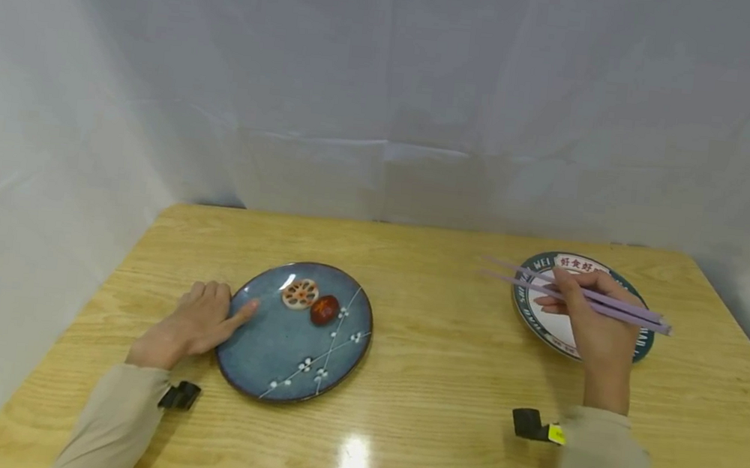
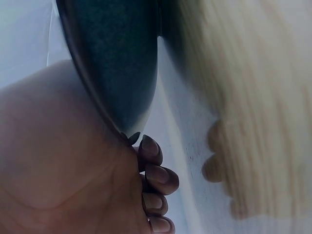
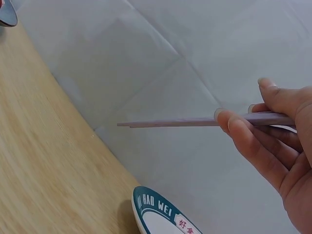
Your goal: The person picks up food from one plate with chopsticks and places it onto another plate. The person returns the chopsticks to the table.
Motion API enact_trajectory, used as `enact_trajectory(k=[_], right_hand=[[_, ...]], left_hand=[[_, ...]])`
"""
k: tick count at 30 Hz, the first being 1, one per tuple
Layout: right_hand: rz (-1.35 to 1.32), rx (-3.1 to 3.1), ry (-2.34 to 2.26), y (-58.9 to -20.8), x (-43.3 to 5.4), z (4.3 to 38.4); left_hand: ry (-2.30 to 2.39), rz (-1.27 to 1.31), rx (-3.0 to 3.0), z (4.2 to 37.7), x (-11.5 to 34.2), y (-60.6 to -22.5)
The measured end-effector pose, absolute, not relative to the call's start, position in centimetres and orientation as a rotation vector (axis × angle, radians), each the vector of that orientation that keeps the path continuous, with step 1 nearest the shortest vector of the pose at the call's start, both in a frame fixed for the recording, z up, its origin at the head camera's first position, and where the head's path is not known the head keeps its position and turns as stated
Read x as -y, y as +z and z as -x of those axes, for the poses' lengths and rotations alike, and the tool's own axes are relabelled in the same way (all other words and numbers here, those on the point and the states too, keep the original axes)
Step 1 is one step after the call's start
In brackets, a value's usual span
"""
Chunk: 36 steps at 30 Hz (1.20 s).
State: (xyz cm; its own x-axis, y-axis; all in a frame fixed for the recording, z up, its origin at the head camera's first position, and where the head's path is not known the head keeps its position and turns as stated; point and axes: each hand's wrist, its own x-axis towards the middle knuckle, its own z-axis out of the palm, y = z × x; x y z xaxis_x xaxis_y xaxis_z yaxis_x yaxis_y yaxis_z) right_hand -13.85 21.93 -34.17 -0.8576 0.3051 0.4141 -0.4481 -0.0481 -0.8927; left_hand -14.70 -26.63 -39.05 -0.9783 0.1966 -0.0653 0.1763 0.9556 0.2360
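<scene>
My left hand (image 1: 193, 326) holds the left edge of a blue-grey plate (image 1: 262, 351), thumb over the rim and the other fingers curled beside it. On that plate, toward the back, lie a lotus root slice (image 1: 300, 294) and a round reddish-brown piece (image 1: 325, 310) with a star-like mark, touching or nearly so. My right hand (image 1: 602, 339) grips a pair of lilac chopsticks (image 3: 170, 123), whose tips point left with nothing between them. It is raised over a white plate (image 1: 562, 331) with a green lettered rim; the hand partly covers this plate in the head view.
A light wooden table (image 1: 431, 360) carries both plates, with a wide gap between them. Pale grey sheeting (image 1: 388, 100) hangs behind the table and along its sides. A black wrist mount (image 1: 179, 396) sits by the left sleeve, and another (image 1: 528, 423) by the right.
</scene>
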Motion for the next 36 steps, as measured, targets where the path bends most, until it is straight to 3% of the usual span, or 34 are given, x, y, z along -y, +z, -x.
enact_trajectory(k=[15, 22, 36], right_hand=[[0.187, 1.849, 1.888, -33.8, -23.8, 12.9], [0.454, 2.127, 1.598, -33.2, -25.0, 12.3], [0.546, 2.06, 1.695, -32.0, -26.1, 11.4]], left_hand=[[0.342, -0.278, -3.006, 14.8, 26.7, -39.1], [0.338, -0.275, -2.997, 14.7, 26.7, -39.1], [0.349, -0.278, -3.0, 14.6, 26.7, -39.0]])
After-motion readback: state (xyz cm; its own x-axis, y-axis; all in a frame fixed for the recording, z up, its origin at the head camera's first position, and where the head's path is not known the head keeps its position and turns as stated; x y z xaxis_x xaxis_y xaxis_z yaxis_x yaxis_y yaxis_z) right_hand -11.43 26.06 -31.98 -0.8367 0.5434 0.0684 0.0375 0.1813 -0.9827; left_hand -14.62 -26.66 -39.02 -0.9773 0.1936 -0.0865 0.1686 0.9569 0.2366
